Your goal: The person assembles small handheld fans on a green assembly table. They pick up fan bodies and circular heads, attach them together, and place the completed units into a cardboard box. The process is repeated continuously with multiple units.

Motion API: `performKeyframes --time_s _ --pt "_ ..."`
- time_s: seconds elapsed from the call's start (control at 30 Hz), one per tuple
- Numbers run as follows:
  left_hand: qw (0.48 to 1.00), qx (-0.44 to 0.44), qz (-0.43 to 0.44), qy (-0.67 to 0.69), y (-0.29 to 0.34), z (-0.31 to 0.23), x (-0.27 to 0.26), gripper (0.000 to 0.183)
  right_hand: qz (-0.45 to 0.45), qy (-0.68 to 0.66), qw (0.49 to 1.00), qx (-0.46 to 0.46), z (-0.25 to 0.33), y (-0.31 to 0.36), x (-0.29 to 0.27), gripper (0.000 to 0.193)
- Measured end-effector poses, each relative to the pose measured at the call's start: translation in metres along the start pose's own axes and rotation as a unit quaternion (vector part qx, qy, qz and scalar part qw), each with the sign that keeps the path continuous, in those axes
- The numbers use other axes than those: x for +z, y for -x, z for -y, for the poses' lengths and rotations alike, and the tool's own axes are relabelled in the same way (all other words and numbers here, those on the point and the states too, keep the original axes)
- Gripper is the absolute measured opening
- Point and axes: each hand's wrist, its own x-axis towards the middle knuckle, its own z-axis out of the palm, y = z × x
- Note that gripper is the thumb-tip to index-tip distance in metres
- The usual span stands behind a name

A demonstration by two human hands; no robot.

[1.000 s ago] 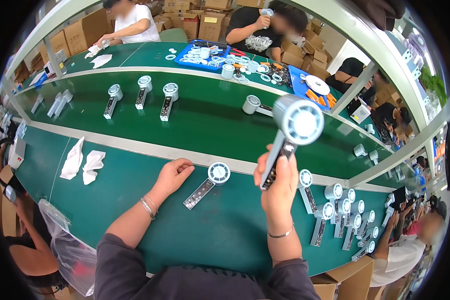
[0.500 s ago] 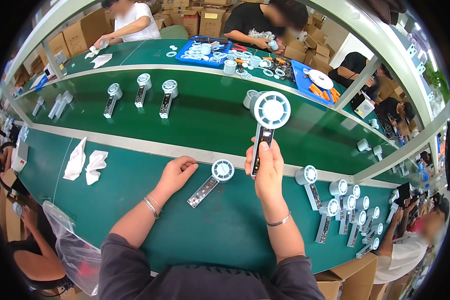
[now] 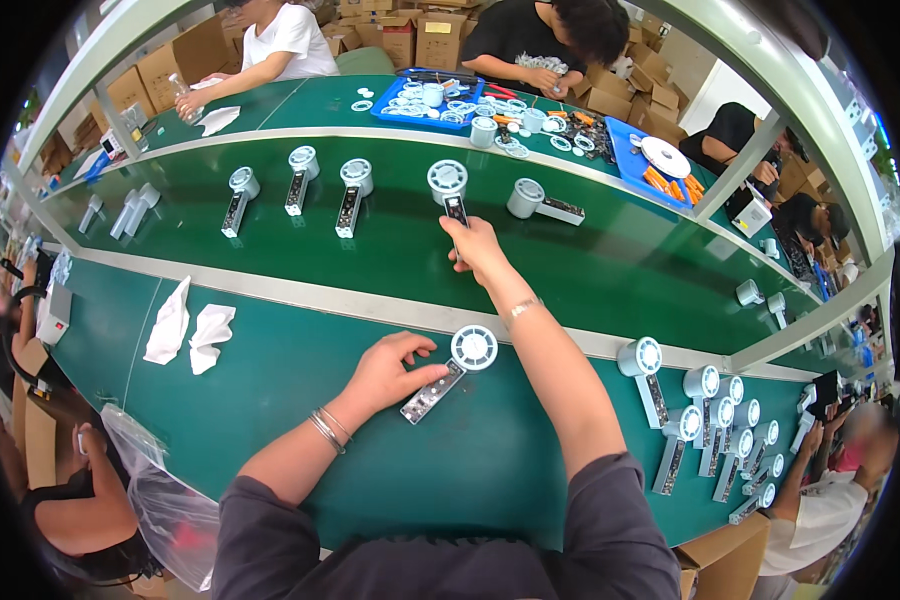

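My right hand [image 3: 476,246] is stretched out over the green belt, closed round the handle of a handheld fan [image 3: 447,181]. That fan has a round pale-blue head and an exposed circuit board in its handle; its head points away from me. On the near table lies a second fan [image 3: 473,348] of the same kind, board side up. My left hand [image 3: 390,372] rests beside it, thumb tip at its handle, fingers loosely bent and apart from the thumb. Another fan [image 3: 527,198] lies sideways on the belt, right of the held one.
Several fans [image 3: 353,190] lie on the belt [image 3: 370,262] at left; more fans [image 3: 682,424] cluster on the near table's right. White tissues [image 3: 169,322] lie at left. Metal posts [image 3: 820,312] frame the belt. Across it are blue parts trays [image 3: 450,120] and people working.
My right hand has carried its fan forward and left, from above the near table to the belt, lowering it. My left hand has shifted right to the fan on the table.
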Motion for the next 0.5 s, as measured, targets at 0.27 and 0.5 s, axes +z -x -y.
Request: performKeyframes --time_s 0.27,0.5 --pt "0.994 0.037 0.018 -0.101 0.005 -0.014 0.000 0.048 -0.095 0.412 0.902 -0.086 0.000 -0.072 0.030 0.055" --pt "0.995 0.050 0.031 -0.085 0.007 -0.014 0.005 0.040 -0.346 0.464 0.785 -0.222 -0.009 -0.083 -0.060 0.022"
